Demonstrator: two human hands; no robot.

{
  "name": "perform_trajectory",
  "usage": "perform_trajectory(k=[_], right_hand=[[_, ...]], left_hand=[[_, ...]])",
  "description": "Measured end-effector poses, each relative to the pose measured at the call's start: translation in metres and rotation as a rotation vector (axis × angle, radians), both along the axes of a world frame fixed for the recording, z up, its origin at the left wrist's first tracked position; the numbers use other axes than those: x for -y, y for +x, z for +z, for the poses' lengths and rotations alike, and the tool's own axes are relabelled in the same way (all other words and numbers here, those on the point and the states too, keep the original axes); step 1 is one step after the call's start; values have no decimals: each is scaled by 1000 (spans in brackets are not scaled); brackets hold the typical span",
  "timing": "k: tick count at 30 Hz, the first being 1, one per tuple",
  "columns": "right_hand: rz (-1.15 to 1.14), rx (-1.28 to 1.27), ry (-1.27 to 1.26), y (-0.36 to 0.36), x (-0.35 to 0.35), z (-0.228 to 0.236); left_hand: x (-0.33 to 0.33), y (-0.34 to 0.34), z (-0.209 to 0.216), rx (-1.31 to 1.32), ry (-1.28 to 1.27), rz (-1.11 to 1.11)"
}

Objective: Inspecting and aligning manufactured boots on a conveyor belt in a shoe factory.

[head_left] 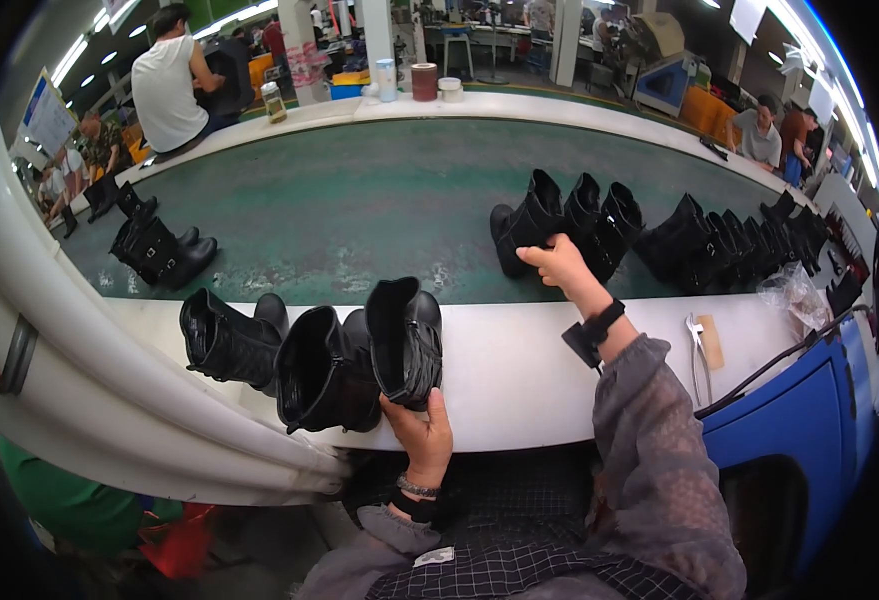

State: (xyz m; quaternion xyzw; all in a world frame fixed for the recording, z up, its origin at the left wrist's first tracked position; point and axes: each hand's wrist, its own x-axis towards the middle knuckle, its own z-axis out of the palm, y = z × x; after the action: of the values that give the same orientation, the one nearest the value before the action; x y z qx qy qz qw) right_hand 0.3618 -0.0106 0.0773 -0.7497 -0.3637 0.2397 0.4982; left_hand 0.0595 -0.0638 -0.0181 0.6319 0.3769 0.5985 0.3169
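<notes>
From where I stand, the person's left hand point(422, 437) is curled on the near end of a black boot point(411, 345), the rightmost of three crowded on the white ledge point(519, 390); thumb and fingers seem closed on it, though I cannot tell how firmly. The right hand point(559, 262) reaches over to another boot point(531, 225) on the green surface point(359, 200) beyond, fingers bent at its near side; whether they grip it or merely touch it, I cannot tell. With attention split between the two, a loose left hold could let the near boot tip toward the ledge's edge, or knock the open-topped boot point(314, 375) crowded in on its left. A careless pull on the right might topple the tall boots point(599, 225) packed close behind. The boots look like leather, dull with soft highlights, their wide shafts creased and gaping over dark insides, their toes round. The ledge looks smooth and hard; the green surface is scuffed with pale scratches. To the right lie slim metal pliers point(699, 360) and a crumpled clear plastic bag point(794, 295).
</notes>
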Motion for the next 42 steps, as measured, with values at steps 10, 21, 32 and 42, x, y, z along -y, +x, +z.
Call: perform_trajectory(k=[10, 21, 32, 42], right_hand=[[-252, -311, 335, 8, -51, -20], [140, -1132, 576, -42, 92, -3], [127, -1458, 836, -90, 183, -48], [109, -1235, 814, -104, 219, -67]], left_hand=[[1, 1, 1, -19, 23, -16], [-2, -5, -9, -31, 17, -50], [7, 2, -6, 140, 184, -8], [65, 2, 34, -157, 216, -302]])
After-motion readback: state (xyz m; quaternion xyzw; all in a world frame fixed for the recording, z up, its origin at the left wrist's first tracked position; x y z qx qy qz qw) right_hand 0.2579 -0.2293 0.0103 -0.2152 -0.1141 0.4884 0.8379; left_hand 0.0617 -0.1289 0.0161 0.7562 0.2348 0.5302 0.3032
